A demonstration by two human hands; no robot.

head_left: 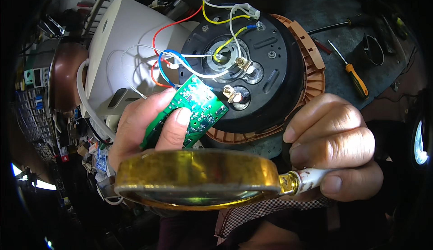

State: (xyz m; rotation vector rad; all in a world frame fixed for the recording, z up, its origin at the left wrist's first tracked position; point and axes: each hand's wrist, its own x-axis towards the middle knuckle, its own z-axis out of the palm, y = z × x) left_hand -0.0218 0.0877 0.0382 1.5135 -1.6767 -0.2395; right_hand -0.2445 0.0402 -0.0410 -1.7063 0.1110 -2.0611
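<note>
Pinched between the thumb and fingers of my left hand [153,123] is a green circuit board [198,108], tilted, its component side brightly lit. Blue, red and white wires [165,71] run close to its upper edge; where they join is hidden. My right hand [333,146] grips the white handle of a magnifying glass [196,178], whose gold rim lies nearly edge-on below the board and covers part of my left hand. Behind the board sits a round black appliance base [257,81] with metal terminals, screws and a yellow-striped wire, ringed by an orange-brown plastic rim [311,51].
A white appliance housing [131,38] lies on its side at the left, next to a brown rounded part [67,76]. An orange-handled screwdriver [356,81] rests on the dark bench [297,2] at the right. Small parts crowd the far left.
</note>
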